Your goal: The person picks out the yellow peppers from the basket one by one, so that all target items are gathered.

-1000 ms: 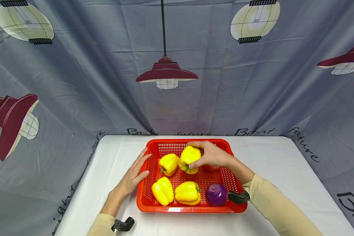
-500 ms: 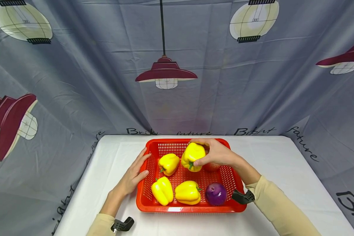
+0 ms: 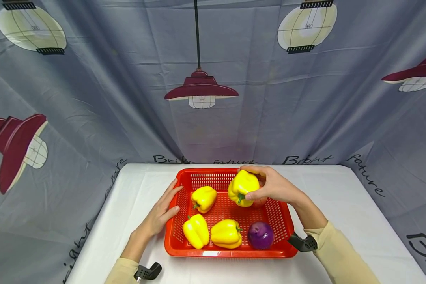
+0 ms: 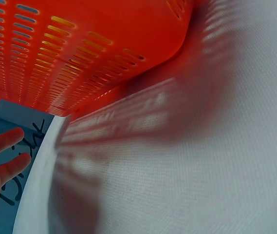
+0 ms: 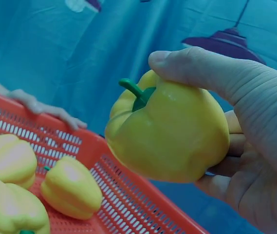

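My right hand (image 3: pixel 275 185) grips a yellow bell pepper (image 3: pixel 243 186) with a green stem, thumb on one side and fingers round the other. In the right wrist view this pepper (image 5: pixel 170 129) is held above the red plastic basket (image 5: pixel 148 207). My left hand (image 3: pixel 159 209) rests at the left rim of the basket (image 3: pixel 230 253), fingers extended. Inside the basket lie a yellow pepper at the back left (image 3: pixel 204 199), another at the front left (image 3: pixel 196 231), and one at front centre (image 3: pixel 227 233). A purple round vegetable, perhaps an onion (image 3: pixel 260 235), sits front right.
A reddish round item (image 3: pixel 260 202) lies behind the held pepper, mostly hidden. The basket stands on a white-covered table (image 3: pixel 326 193). A grey curtain (image 3: pixel 262 118) printed with lamps hangs behind and at both sides.
My right hand has moved to the right with the yellow bell pepper, away from the back-left pepper. The left hand stays at the basket rim.
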`<state>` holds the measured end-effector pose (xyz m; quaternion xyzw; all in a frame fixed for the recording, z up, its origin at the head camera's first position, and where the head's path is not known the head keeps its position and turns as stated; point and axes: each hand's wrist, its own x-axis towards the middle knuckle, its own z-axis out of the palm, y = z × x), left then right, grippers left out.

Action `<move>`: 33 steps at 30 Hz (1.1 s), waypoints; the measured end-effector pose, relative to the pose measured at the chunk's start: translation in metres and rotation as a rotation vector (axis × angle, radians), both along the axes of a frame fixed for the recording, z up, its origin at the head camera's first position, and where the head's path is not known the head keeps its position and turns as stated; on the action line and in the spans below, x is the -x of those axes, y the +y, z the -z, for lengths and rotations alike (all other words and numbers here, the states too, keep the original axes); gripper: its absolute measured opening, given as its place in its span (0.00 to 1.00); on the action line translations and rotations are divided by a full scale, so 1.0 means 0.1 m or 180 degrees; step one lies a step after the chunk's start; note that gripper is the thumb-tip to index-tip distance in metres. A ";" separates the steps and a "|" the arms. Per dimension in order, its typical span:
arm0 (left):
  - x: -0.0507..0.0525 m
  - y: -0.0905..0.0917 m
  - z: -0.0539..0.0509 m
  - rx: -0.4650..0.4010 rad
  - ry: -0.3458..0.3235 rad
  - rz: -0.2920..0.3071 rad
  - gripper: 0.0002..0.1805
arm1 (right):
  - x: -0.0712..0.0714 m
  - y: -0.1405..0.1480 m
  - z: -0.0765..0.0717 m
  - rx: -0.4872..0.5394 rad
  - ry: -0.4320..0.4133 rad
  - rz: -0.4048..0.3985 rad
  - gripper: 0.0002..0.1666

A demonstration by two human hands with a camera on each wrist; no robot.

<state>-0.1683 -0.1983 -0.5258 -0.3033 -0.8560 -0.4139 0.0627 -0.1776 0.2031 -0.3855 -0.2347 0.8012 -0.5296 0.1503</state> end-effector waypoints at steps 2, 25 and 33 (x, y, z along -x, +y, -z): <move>0.00 0.00 0.01 -0.0005 -0.0003 0.0001 0.34 | -0.03 0.03 -0.01 0.0047 -0.0035 0.0008 0.48; 0.00 0.00 0.00 0.0028 0.0004 -0.0016 0.34 | -0.31 0.74 -0.14 0.0077 0.0302 0.0568 0.46; -0.01 0.00 0.00 0.0027 -0.0014 -0.0007 0.34 | -0.43 0.99 -0.08 0.0162 0.0385 0.0658 0.45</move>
